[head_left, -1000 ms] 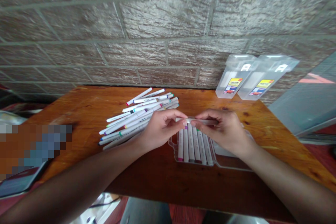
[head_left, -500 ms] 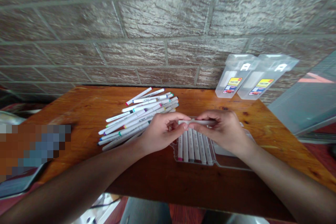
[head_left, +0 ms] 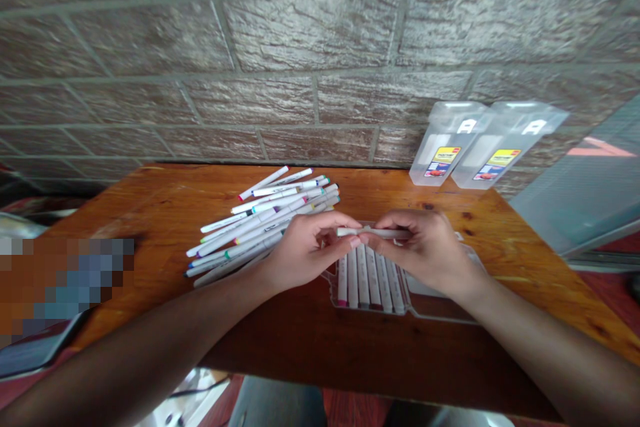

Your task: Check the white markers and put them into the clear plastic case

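Between both hands a white marker (head_left: 387, 233) lies level, above the far end of an open clear plastic case (head_left: 411, 310). My left hand (head_left: 311, 245) pinches the marker's left end between thumb and fingers. My right hand (head_left: 423, 245) is closed round its right part, and the fingertips of both hands nearly meet. Several white markers (head_left: 370, 280) lie side by side in the left half of the case, a pink end showing on the leftmost. Left of the case, next to my left hand, spreads a loose pile of markers (head_left: 265, 217) with coloured ends.
Two clear plastic boxes (head_left: 435, 147) with labels stand at the back right of the wooden table (head_left: 280, 340), against the brick wall (head_left: 280, 100). A dark-edged flat device (head_left: 40, 347), partly blurred out, is at the left edge. The table's front edge runs above my legs.
The marker in my hands has shifted very slightly to the left. Both hands keep nearly the same place and grip.
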`<state>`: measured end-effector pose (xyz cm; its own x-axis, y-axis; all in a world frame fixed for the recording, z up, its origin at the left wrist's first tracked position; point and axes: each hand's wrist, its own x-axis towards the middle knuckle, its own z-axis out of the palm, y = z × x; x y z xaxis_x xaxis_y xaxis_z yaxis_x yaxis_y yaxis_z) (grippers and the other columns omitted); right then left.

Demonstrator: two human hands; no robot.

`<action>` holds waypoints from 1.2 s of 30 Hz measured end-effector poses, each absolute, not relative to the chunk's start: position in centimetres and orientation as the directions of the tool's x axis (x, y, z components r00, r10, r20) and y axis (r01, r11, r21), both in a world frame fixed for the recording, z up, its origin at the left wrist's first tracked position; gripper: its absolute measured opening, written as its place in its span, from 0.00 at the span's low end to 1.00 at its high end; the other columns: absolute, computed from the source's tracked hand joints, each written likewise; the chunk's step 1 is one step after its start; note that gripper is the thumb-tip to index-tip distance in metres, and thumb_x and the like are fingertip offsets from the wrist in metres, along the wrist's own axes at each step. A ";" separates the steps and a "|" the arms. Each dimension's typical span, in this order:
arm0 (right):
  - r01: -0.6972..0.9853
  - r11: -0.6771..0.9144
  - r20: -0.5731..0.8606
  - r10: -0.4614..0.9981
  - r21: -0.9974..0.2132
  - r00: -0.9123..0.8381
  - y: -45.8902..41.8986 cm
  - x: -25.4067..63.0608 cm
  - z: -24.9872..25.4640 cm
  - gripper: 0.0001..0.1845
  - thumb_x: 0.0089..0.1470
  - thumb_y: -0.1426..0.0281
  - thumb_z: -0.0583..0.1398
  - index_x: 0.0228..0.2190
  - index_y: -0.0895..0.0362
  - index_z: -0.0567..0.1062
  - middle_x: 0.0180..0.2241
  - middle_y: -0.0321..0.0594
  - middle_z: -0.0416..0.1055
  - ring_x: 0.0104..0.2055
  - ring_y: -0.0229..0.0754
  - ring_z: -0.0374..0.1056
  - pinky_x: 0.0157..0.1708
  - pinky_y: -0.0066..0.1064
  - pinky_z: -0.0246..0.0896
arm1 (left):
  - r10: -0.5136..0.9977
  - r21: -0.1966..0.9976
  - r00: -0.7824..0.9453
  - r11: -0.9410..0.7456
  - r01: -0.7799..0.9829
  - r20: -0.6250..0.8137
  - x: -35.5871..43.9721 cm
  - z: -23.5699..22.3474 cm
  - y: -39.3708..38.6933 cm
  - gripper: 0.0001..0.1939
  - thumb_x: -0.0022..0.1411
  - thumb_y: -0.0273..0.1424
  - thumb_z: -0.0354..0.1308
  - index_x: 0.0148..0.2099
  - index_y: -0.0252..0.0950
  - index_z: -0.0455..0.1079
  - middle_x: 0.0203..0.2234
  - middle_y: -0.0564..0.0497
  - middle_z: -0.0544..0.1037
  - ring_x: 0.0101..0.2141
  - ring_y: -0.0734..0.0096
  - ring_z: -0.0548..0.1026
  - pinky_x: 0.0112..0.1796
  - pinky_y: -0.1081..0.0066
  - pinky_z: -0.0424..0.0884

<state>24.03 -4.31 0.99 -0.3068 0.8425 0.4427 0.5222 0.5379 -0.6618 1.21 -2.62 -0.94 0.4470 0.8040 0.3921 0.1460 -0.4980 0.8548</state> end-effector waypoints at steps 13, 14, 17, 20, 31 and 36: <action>0.432 0.524 0.411 0.849 -0.734 -0.332 -4.6 23.7 1.1 0.07 0.63 0.65 0.66 0.38 0.56 0.83 0.34 0.40 0.84 0.32 0.41 0.78 0.33 0.30 0.69 | 0.828 0.878 0.418 -0.462 0.128 0.374 1.0 -0.9 -2.1 0.10 0.68 0.37 0.66 0.43 0.35 0.79 0.33 0.49 0.82 0.31 0.70 0.77 0.30 0.73 0.68; 0.421 0.520 0.405 0.851 -0.743 -0.336 -4.6 23.7 1.1 0.07 0.64 0.65 0.66 0.38 0.56 0.83 0.35 0.40 0.84 0.33 0.41 0.78 0.33 0.30 0.70 | 0.828 0.880 0.417 -0.459 0.120 0.375 1.0 -0.9 -2.0 0.09 0.68 0.37 0.66 0.43 0.35 0.79 0.32 0.49 0.82 0.31 0.71 0.77 0.30 0.73 0.68; 0.400 0.516 0.407 0.852 -0.757 -0.329 -4.5 23.7 1.2 0.07 0.64 0.66 0.66 0.38 0.56 0.83 0.34 0.39 0.84 0.33 0.40 0.78 0.33 0.29 0.70 | 0.834 0.895 0.409 -0.439 0.085 0.370 1.0 -0.9 -1.9 0.09 0.68 0.37 0.66 0.42 0.35 0.78 0.32 0.50 0.82 0.28 0.73 0.76 0.28 0.74 0.68; 0.350 0.485 0.396 0.869 -0.801 -0.297 -4.3 23.7 1.1 0.08 0.63 0.64 0.67 0.38 0.56 0.83 0.33 0.40 0.83 0.32 0.41 0.77 0.32 0.29 0.70 | 0.857 0.919 0.381 -0.391 0.041 0.347 1.0 -1.0 -1.7 0.11 0.67 0.38 0.67 0.43 0.35 0.78 0.29 0.53 0.80 0.24 0.77 0.73 0.25 0.76 0.66; 0.249 0.404 0.369 0.913 -0.880 -0.175 -3.7 24.0 1.3 0.15 0.58 0.59 0.70 0.42 0.55 0.86 0.34 0.43 0.85 0.28 0.41 0.74 0.28 0.32 0.69 | 0.921 0.965 0.288 -0.254 -0.071 0.263 0.6 -0.2 -0.7 0.12 0.66 0.38 0.67 0.44 0.34 0.78 0.31 0.50 0.81 0.21 0.79 0.71 0.25 0.74 0.67; 0.216 0.409 0.377 0.910 -0.887 -0.173 -3.7 24.0 1.4 0.15 0.59 0.58 0.70 0.42 0.54 0.87 0.33 0.42 0.84 0.29 0.41 0.74 0.28 0.32 0.69 | 0.931 0.964 0.272 -0.202 -0.173 0.244 0.4 -0.7 -0.3 0.11 0.65 0.37 0.67 0.43 0.35 0.78 0.31 0.51 0.80 0.21 0.79 0.71 0.24 0.74 0.64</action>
<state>23.97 -3.71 1.39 -0.1726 0.9098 0.3774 0.2159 0.4088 -0.8867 0.43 -0.31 -0.72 0.2722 0.9308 0.2440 -0.1727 -0.2022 0.9640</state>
